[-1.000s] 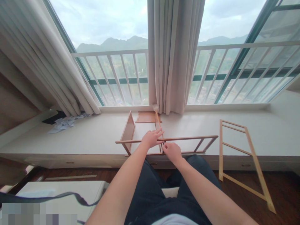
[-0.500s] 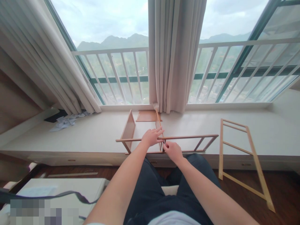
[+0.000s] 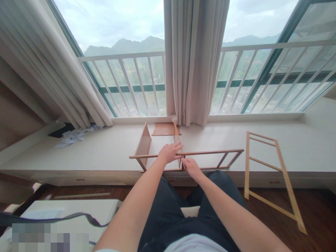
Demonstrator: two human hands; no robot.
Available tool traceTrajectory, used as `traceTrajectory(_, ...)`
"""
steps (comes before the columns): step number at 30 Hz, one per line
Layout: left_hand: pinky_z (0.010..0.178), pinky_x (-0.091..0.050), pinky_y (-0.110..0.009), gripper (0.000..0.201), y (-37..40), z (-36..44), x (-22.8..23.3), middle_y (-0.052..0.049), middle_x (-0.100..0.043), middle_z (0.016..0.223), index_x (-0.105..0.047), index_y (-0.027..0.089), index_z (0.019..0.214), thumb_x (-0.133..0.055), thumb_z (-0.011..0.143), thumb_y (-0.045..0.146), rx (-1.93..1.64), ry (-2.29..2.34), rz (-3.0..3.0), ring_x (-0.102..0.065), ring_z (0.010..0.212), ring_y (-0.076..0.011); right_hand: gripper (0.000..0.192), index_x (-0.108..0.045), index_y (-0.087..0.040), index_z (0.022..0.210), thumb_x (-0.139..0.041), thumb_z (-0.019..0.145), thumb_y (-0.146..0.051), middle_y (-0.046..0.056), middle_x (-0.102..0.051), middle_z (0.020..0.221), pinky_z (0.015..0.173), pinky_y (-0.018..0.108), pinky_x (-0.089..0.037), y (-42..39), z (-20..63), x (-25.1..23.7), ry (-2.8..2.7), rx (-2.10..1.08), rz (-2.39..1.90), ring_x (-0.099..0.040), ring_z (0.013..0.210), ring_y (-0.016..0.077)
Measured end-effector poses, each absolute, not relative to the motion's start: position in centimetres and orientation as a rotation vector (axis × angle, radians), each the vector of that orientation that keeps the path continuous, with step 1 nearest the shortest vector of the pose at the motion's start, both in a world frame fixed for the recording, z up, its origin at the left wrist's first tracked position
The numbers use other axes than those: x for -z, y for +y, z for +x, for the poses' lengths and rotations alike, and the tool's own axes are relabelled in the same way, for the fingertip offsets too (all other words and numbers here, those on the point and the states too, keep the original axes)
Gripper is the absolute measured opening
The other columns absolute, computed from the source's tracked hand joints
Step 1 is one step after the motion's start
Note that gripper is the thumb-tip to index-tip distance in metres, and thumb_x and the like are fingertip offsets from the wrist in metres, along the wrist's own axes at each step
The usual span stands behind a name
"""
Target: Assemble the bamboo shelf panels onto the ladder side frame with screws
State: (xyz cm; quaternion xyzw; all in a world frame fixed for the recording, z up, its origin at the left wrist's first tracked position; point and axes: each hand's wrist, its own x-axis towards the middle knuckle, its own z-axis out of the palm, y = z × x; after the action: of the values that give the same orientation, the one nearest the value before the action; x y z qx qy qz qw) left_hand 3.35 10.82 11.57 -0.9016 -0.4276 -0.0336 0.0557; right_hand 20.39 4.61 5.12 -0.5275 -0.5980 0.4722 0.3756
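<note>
A partly assembled brown wooden frame point(image 3: 210, 153) lies on its side on the white window ledge, with flat panels standing between its long rails. My left hand point(image 3: 169, 153) grips it at the middle joint, fingers reaching over the upright panel and thumb near the top rail. Just right of that joint, my right hand point(image 3: 191, 167) is closed in a pinch around a small thin metal tool point(image 3: 183, 157), mostly hidden by the fingers. The tool's tip is at the rail where the middle panel meets it.
A lighter wooden ladder-like frame point(image 3: 265, 159) leans against the ledge point(image 3: 105, 157) at the right. Scraps of paper point(image 3: 72, 136) lie at the far left. Behind the frame are a curtain point(image 3: 195, 63) and a window railing point(image 3: 131, 56). A white surface with a dark strap point(image 3: 90, 220) stands lower left.
My right hand has turned slightly and shifted a little at the joint, so less of the metal tool shows. My left hand and the frame stay in place.
</note>
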Motion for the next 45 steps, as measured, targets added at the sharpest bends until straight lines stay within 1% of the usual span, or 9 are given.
traceTrajectory(4,0.098,-0.052,-0.040,0.064,10.8,3.3,-11.5,-0.005,-0.039,0.164,-0.047,0.033,0.152,-0.062,0.093,0.053,0.116,-1.294,-2.734,-0.062,0.126,-0.0274,0.046,-0.038,-0.027,0.059,-0.035,0.090,-0.061,-0.006,-0.031,0.041,0.040,0.027,-0.026,4.5,20.2,-5.3,-1.450,-1.350,-1.347,-0.028,0.036,0.0125)
traceTrajectory(9,0.097,-0.053,-0.042,0.063,10.8,3.4,-11.6,-0.005,-0.039,0.164,-0.047,0.031,0.152,-0.061,0.093,0.052,0.105,-1.283,-2.732,-0.063,0.125,-0.0280,0.046,-0.035,-0.027,0.061,-0.037,0.089,-0.063,-0.008,-0.030,0.042,0.038,0.026,-0.025,4.4,20.2,-5.7,-1.416,-1.377,-1.363,-0.026,0.035,0.0113)
traceTrajectory(12,0.096,-0.053,-0.042,0.064,10.8,3.4,-11.7,-0.005,-0.040,0.164,-0.048,0.029,0.151,-0.062,0.093,0.052,0.108,-1.279,-2.728,-0.063,0.124,-0.0283,0.044,-0.034,-0.026,0.060,-0.039,0.089,-0.058,-0.008,-0.030,0.043,0.041,0.026,-0.026,4.5,20.2,-6.0,-1.445,-1.270,-1.411,-0.026,0.038,0.0109)
traceTrajectory(18,0.097,-0.053,-0.041,0.064,10.8,3.4,-11.6,-0.006,-0.041,0.164,-0.048,0.031,0.151,-0.062,0.094,0.054,0.108,-1.285,-2.730,-0.063,0.125,-0.0276,0.044,-0.034,-0.022,0.053,-0.050,0.089,-0.040,-0.003,-0.039,0.051,0.057,0.026,-0.027,4.4,20.4,-7.0,-1.613,-0.894,-1.565,-0.039,0.055,0.0122)
traceTrajectory(23,0.098,-0.052,-0.040,0.064,10.8,3.4,-11.6,-0.005,-0.040,0.164,-0.048,0.031,0.151,-0.061,0.094,0.055,0.107,-1.290,-2.729,-0.062,0.126,-0.0269,0.039,-0.051,-0.020,0.055,-0.054,0.092,-0.031,0.001,-0.055,0.058,0.060,0.028,-0.026,3.7,20.3,-8.1,-1.751,-0.613,-1.774,-0.049,0.061,0.0157)
traceTrajectory(26,0.098,-0.053,-0.039,0.064,10.8,3.4,-11.6,-0.005,-0.040,0.164,-0.047,0.032,0.152,-0.061,0.094,0.055,0.098,-1.297,-2.730,-0.062,0.126,-0.0270,0.033,-0.065,-0.020,0.063,-0.054,0.093,-0.030,0.006,-0.067,0.068,0.064,0.029,-0.030,3.5,20.1,-8.8,-1.831,-0.496,-1.865,-0.058,0.068,0.0194)
traceTrajectory(30,0.097,-0.053,-0.041,0.066,10.8,3.4,-11.7,-0.006,-0.041,0.163,-0.046,0.033,0.153,-0.062,0.093,0.055,0.092,-1.301,-2.726,-0.062,0.126,-0.0279,0.033,-0.075,-0.022,0.074,-0.053,0.096,-0.032,0.011,-0.074,0.079,0.069,0.030,-0.037,3.4,20.0,-9.6,-1.922,-0.412,-1.935,-0.067,0.076,0.0228)
traceTrajectory(35,0.098,-0.053,-0.041,0.066,10.9,3.4,-11.6,-0.005,-0.041,0.163,-0.046,0.033,0.153,-0.062,0.093,0.055,0.096,-1.302,-2.717,-0.062,0.125,-0.0280,0.035,-0.080,-0.025,0.086,-0.049,0.100,-0.036,0.010,-0.077,0.087,0.070,0.029,-0.041,3.1,20.2,-10.0,-2.061,-0.289,-2.023,-0.070,0.080,0.0222)
traceTrajectory(45,0.097,-0.053,-0.042,0.066,10.8,3.4,-11.7,-0.007,-0.042,0.163,-0.047,0.031,0.152,-0.062,0.093,0.055,0.100,-1.295,-2.719,-0.063,0.125,-0.0286,0.037,-0.079,-0.024,0.085,-0.050,0.102,-0.039,0.010,-0.077,0.086,0.067,0.028,-0.039,3.2,20.4,-9.7,-2.070,-0.340,-1.997,-0.070,0.079,0.0219)
